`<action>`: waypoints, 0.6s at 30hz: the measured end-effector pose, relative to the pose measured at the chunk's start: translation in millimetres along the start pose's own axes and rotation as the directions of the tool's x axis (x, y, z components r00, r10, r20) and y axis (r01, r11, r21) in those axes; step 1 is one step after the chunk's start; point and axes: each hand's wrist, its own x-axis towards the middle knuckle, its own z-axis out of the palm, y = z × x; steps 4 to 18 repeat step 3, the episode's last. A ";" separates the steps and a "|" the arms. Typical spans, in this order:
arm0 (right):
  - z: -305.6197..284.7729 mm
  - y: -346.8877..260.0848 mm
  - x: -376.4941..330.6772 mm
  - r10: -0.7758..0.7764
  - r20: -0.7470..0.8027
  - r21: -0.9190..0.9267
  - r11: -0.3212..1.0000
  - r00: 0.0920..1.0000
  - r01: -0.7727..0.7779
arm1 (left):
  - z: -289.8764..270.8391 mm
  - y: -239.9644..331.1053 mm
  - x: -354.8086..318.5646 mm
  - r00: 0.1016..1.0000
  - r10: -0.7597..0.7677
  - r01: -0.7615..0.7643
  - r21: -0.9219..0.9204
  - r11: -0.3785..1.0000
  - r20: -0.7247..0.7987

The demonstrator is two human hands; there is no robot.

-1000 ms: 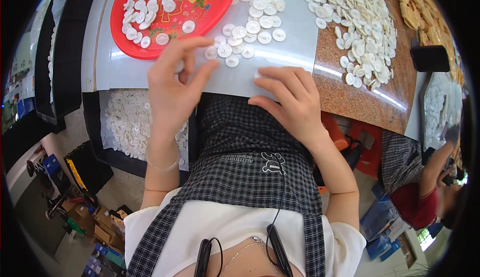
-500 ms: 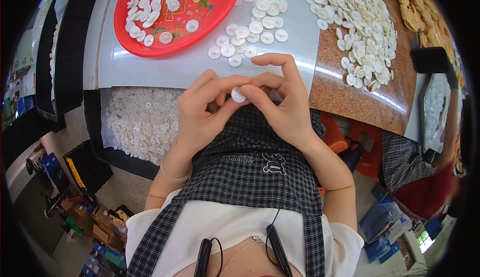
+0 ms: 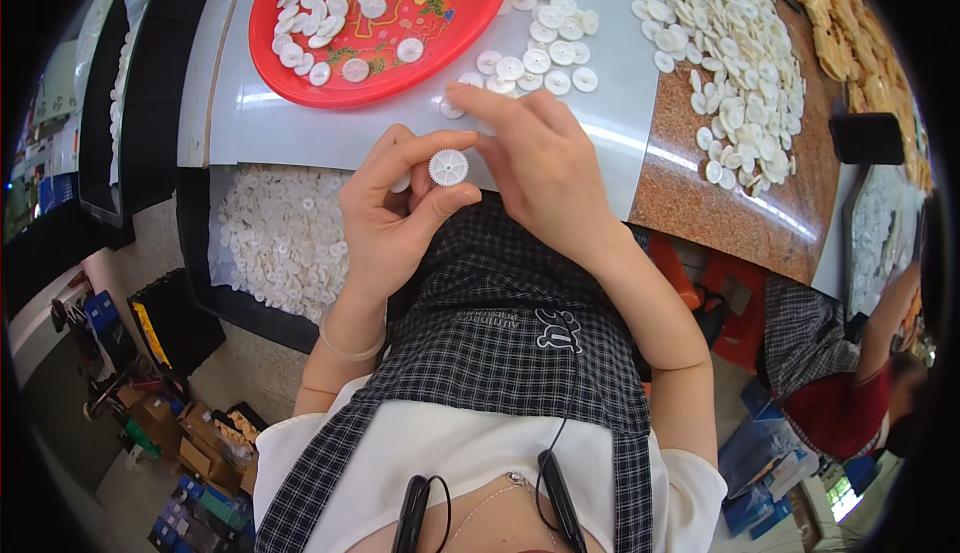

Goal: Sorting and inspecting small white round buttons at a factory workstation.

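Note:
My left hand point(image 3: 385, 208) pinches a white plastic gear point(image 3: 449, 167) by its rim, between thumb and forefinger, its spoked face turned up. A bit of another white piece point(image 3: 401, 183) shows among the curled fingers of that hand. My right hand point(image 3: 550, 163) is off the gear, its forefinger stretched forward over a loose group of white gears point(image 3: 536, 60) on the grey work surface point(image 3: 330, 138). One gear point(image 3: 450, 108) lies right by that fingertip, partly covered. Nothing shows in the right hand, though its lower fingers are partly hidden.
A red patterned tray point(image 3: 425, 63) holding several gears is at far left. Below the table edge sits a bin of small white parts point(image 3: 280, 238). A large gear pile point(image 3: 740, 73) covers brown board at right. Another person's arm point(image 3: 888, 318) shows at far right.
The right hand has let go of the gear and moved forward toward the loose gears. The left hand has turned the gear face up and shifted slightly left.

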 end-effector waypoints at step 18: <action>-0.2 -11.0 -1.2 -0.001 0.153 -0.136 0.990 0.988 0.022 | -3.0 -1.2 -1.0 1.000 0.007 -0.007 -0.008 1.000 -0.007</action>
